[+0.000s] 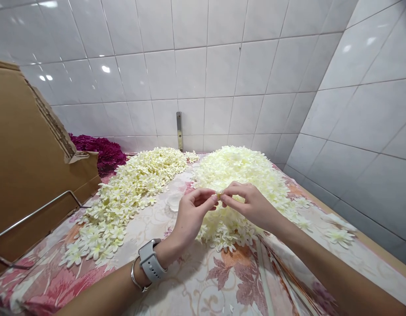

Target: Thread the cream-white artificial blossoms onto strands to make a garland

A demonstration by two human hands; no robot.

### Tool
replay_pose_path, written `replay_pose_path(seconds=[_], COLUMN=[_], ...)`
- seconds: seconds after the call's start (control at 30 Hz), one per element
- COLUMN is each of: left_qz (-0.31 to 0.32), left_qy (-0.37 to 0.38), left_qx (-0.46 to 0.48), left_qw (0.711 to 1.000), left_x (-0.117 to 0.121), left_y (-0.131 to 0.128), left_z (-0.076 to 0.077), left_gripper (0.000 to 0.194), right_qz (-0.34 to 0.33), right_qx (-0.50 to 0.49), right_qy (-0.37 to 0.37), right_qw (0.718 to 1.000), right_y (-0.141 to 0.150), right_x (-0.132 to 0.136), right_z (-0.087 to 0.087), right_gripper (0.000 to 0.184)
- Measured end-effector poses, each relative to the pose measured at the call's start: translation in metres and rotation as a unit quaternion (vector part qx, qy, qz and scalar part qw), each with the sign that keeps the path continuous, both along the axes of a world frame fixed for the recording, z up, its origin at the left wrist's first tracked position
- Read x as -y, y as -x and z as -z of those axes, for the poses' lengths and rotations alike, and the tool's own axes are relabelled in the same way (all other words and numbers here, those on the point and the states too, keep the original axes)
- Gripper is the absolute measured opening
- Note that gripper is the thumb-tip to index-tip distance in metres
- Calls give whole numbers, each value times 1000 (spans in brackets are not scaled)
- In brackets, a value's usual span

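Fingertips of my left hand [190, 217] and my right hand [251, 202] meet in front of me, pinching a small pale flower piece [219, 194] between them. Its exact shape is mostly covered by the fingers. Both hands are over the near part of a large heap of white-green flowers [237, 164]. Left of them, a second heap of cream star-shaped flowers [137, 184] runs along the table. Between the two heaps, close to my left hand, is a small clear dish [174, 201].
A floral tablecloth [196, 285] covers the table. At left stand a cardboard box [34, 145] and a bent metal rod [51, 212], with purple flowers [102, 153] behind. Loose white flowers [339, 237] lie at right, near thin brown strands [285, 276]. Tiled walls close the back and right.
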State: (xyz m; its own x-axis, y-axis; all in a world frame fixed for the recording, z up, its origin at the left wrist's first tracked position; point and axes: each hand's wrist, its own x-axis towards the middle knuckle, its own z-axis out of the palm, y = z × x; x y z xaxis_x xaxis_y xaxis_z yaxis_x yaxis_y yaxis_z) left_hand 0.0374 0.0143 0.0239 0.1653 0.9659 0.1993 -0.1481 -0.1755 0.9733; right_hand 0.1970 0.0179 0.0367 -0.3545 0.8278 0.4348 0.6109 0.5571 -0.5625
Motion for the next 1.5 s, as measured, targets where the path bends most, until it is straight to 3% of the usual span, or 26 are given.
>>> replay_pose_path(seconds=[0.57, 0.67, 0.77, 0.97, 1.07, 1.2, 1.37, 1.5], left_qz=[-1, -29, 4, 55, 60, 34, -21, -11], left_qy=[-9, -33, -54, 19, 33, 31, 33, 27], left_qx=[-3, -30, -84, -105, -94, -71, -39, -40], left_qw=[1000, 999, 995, 993, 993, 996, 998, 999], left_x=[-2, 0, 1, -4, -5, -8, -15, -14], left_y=[1, 2, 3, 3, 3, 5, 9, 8], left_z=[1, -1, -5, -6, -4, -2, -4, -2], left_gripper=[14, 16, 18, 16, 15, 14, 18, 19], right_qz=[23, 41, 44, 9, 5, 10, 83, 217], right_qx=[-81, -41, 37, 122, 120, 95, 48, 46], right_qy=[33, -5, -67, -149, -134, -60, -30, -108], right_qw=[996, 998, 996, 981, 984, 994, 995, 969], right_y=[-2, -2, -2, -3, -5, -12, -32, -27], right_x=[-2, 0, 1, -2, -3, -5, -13, -12], right_z=[0, -3, -3, 1, 0, -5, -9, -6], right_gripper=[35, 39, 44, 41, 35, 27, 30, 29])
